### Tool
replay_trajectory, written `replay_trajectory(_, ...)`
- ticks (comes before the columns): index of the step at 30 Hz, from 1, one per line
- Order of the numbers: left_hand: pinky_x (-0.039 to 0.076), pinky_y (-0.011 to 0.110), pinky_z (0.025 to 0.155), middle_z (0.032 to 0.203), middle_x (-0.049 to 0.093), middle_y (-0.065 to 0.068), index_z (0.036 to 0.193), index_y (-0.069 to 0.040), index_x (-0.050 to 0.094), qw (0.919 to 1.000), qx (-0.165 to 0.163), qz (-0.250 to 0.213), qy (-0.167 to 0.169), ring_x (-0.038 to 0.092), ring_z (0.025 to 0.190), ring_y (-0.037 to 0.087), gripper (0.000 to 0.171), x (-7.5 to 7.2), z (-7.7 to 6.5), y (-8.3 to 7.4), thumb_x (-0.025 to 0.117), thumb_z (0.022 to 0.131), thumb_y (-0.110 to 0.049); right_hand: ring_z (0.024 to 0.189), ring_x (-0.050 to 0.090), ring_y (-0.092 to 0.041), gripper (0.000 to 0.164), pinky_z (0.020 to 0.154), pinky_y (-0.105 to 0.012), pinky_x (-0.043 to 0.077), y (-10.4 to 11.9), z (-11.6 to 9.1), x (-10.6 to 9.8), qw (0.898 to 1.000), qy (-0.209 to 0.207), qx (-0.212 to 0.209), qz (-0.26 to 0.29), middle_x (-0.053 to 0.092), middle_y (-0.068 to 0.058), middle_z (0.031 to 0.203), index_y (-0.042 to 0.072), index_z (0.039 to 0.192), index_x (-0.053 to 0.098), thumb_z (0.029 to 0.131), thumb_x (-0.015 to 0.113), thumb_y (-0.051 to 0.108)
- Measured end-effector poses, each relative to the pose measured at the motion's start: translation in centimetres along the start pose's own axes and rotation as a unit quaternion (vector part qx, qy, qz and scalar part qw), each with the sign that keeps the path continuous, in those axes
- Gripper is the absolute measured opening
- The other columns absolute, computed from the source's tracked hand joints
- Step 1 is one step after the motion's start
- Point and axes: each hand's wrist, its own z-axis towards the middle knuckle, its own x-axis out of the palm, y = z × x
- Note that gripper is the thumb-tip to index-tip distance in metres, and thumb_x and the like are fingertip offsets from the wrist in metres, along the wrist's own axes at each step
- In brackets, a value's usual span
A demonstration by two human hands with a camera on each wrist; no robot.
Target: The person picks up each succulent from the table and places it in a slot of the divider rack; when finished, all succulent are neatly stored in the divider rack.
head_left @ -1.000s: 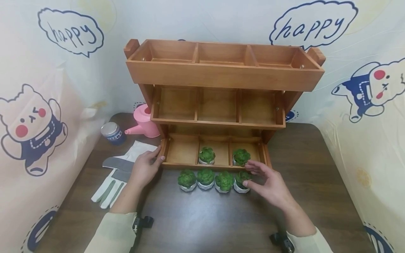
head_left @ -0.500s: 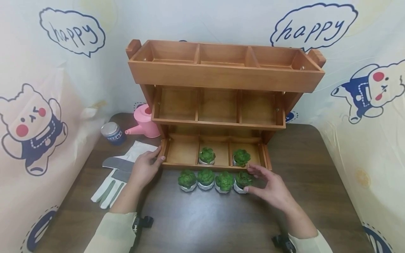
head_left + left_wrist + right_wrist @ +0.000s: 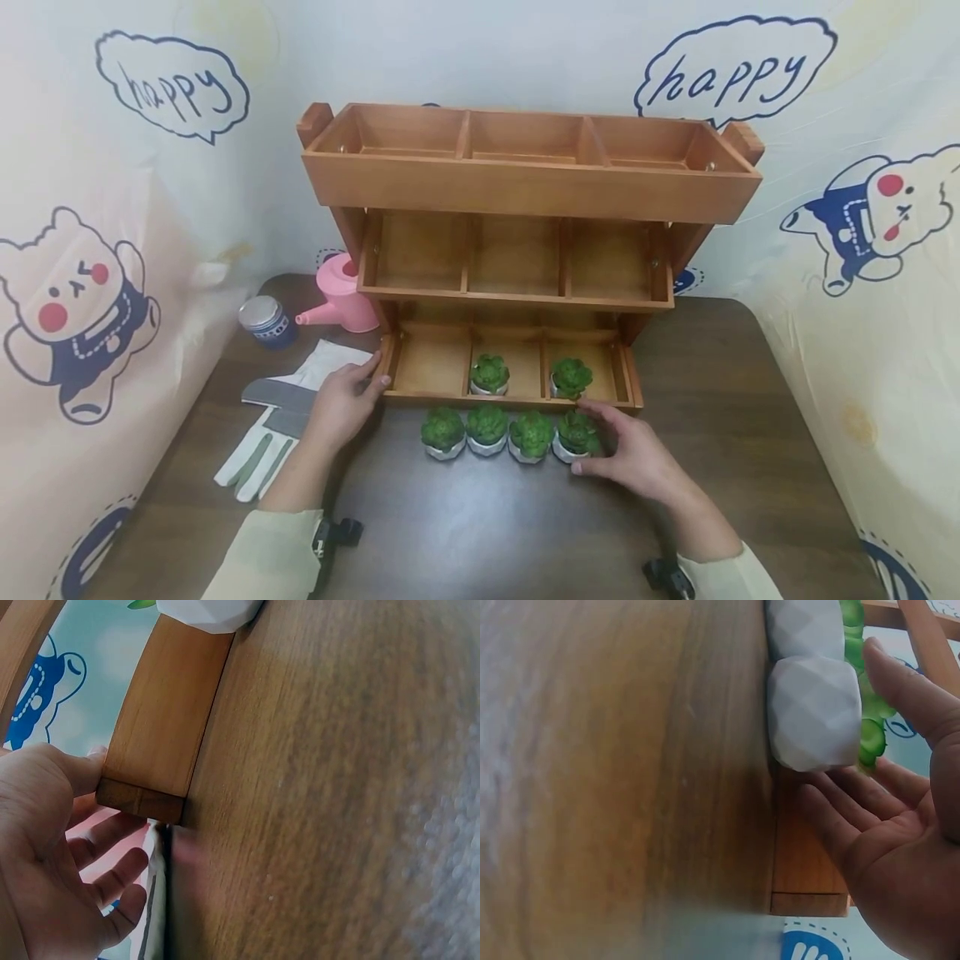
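A wooden three-tier planter shelf [image 3: 532, 187] stands on the table. My left hand [image 3: 347, 406] holds the left end of its bottom tier; in the left wrist view the thumb and index finger lie at the wooden corner [image 3: 142, 799], the other fingers loosely bent. Several small green potted succulents line up before the shelf. My right hand [image 3: 633, 450] is spread around the rightmost succulent [image 3: 576, 435], thumb in front, fingers behind. In the right wrist view the thumb stands off its white faceted pot [image 3: 815, 714], and the fingertips reach close to the pot's side.
Two more succulents sit in the bottom tier, one in the middle compartment [image 3: 490, 374], one in the right compartment [image 3: 571, 377]. White-and-grey gloves [image 3: 281, 417], a blue jar [image 3: 267, 322] and a pink watering can [image 3: 343, 293] lie left of the shelf.
My right hand has shifted slightly down and left around the rightmost succulent, its thumb moving from over the leaves to beside the pot. The left hand stays at the shelf's end.
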Motion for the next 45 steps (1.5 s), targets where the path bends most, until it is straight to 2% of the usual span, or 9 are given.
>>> replay_trajectory(11,0.045,0.064,0.104,0.138,0.063,0.020,0.158,-0.020,0.046,1.0000,-0.003,-0.001,-0.004,0.056,0.126,0.043,0.062,0.3,0.0,0.4,0.066,0.102,-0.040,0.129,0.060,-0.031,0.082,0.106,-0.057,0.048,0.0,0.4,0.6,0.999,0.005,0.013,-0.052,0.062,-0.009,0.143,0.018,0.145,0.058,0.073,0.096,0.026)
replay_trajectory(30,0.045,0.065,0.104,0.141,0.061,0.021,0.158,-0.019,0.045,1.0000,0.004,-0.006,-0.002,0.055,0.128,0.044,0.062,0.3,-0.1,0.3,0.064,0.103,-0.041,0.127,0.060,-0.030,0.073,0.106,-0.055,0.048,0.1,0.7,0.5,0.997,0.016,0.027,-0.066,0.064,-0.008,0.141,0.016,0.142,0.061,0.077,0.093,0.027)
replay_trajectory(39,0.043,0.066,0.105,0.141,0.061,0.021,0.158,-0.020,0.045,1.0000,-0.001,-0.002,-0.002,0.053,0.129,0.044,0.063,0.2,-0.2,0.1,0.064,0.103,-0.042,0.123,0.063,-0.027,0.072,0.104,-0.050,0.050,0.7,0.5,-0.2,0.998,-0.003,-0.004,-0.061,0.067,-0.007,0.136,0.013,0.140,0.062,0.076,0.094,0.025)
replay_trajectory(45,0.044,0.066,0.104,0.138,0.062,0.021,0.158,-0.019,0.045,1.0000,0.004,0.000,-0.004,0.055,0.125,0.044,0.062,0.3,-0.2,0.2,0.065,0.103,-0.041,0.122,0.063,-0.027,0.073,0.103,-0.050,0.051,1.2,0.5,-0.7,0.998,-0.010,-0.013,-0.066,0.066,-0.008,0.137,0.011,0.140,0.063,0.076,0.094,0.029)
